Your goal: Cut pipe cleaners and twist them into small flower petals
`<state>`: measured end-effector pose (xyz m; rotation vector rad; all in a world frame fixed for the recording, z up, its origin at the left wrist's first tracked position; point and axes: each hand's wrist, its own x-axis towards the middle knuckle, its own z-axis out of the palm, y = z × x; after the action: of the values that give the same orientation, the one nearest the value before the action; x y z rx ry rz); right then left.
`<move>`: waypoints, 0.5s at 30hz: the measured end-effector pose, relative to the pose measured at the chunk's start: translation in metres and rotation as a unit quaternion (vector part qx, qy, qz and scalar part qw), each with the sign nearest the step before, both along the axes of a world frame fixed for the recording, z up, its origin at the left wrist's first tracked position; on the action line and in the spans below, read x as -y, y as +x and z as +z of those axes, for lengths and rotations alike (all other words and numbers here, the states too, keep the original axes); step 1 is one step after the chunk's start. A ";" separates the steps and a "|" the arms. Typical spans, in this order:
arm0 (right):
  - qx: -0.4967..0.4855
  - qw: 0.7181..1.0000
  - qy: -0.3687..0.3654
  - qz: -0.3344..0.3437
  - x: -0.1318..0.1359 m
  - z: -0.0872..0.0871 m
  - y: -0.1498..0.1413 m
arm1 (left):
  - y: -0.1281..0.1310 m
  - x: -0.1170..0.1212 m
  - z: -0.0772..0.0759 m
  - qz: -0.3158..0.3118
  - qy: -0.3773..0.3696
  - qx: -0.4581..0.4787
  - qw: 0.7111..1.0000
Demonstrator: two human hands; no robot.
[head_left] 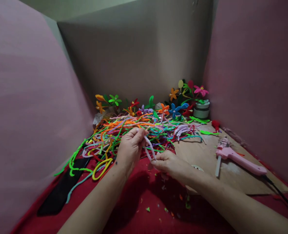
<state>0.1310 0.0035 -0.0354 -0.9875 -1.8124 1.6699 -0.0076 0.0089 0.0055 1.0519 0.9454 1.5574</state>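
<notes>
My left hand [131, 146] pinches the upper end of a pale pink pipe cleaner [149, 149]. My right hand [169, 164] pinches its lower end, so the strip bends in a loop between the two hands. Both hands hover over a red cloth [144, 201], just in front of a big tangled pile of coloured pipe cleaners [134, 130]. Both hands' fingers are closed on the strip.
Finished pipe-cleaner flowers [175, 110] stand along the back wall, some beside a tape roll [202, 110]. A pink glue gun [238, 160] with a black cord lies on a cardboard sheet [207, 156] at right. A black strip [61, 191] lies at left. Pink walls close both sides.
</notes>
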 end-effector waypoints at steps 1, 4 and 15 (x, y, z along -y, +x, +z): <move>0.007 1.000 -0.006 0.005 0.000 0.000 0.000 | -0.001 0.000 -0.001 0.005 0.004 -0.023 1.000; 0.013 0.999 -0.030 0.013 -0.002 -0.002 0.001 | -0.003 0.002 -0.002 0.022 0.004 -0.064 0.998; -0.117 0.974 -0.190 0.034 0.001 -0.001 0.001 | -0.006 -0.002 0.003 0.017 0.048 0.027 0.998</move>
<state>0.1318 0.0029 -0.0368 -0.8396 -1.4179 2.1286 -0.0136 0.0112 0.0085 1.0591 0.8623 1.6649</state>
